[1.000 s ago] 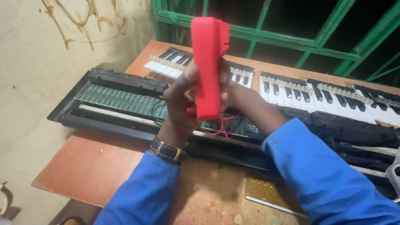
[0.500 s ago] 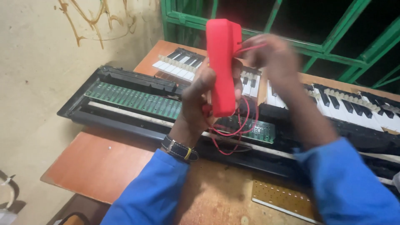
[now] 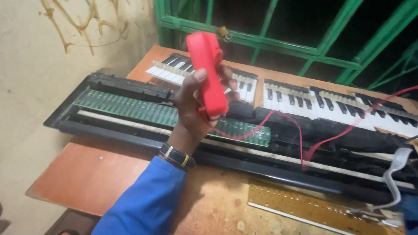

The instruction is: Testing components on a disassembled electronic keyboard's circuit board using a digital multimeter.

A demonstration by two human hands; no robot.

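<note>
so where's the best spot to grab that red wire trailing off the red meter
Probably the slack stretch of the red wire where it loops over the open keyboard, pinched from above. That part lies loose and clear of the left hand gripping the red meter. Nearer the meter it bunches under the palm. The right hand is out of view.

No packages, labels, signs (or screens)

R hand gone; red wire (image 3: 300, 139) unwound.
</note>
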